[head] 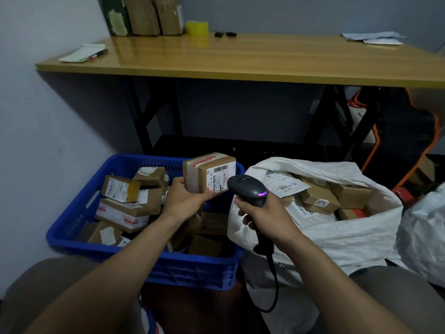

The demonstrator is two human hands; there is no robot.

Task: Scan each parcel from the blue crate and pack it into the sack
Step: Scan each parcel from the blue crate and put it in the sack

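The desk (240, 56) stands well beyond both hands and is no obstacle. The sack (337, 237) gapes just right of the right hand (267, 213), boxes already inside; the blue crate (192, 268) sits under the left hand (185, 198). That hand clasps the parcel (209, 174) above the crate's rim, label facing the scanner (248, 189), whose handle the right hand grips. Hold the barcode square and steady; the path rightward over the rim looks open once the scanner drops.

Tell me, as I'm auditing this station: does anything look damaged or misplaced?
Only the dark green box at the table's back left: pale patches suggest torn-off surface. The parcel in the left hand and scanner in the right hand look intact.
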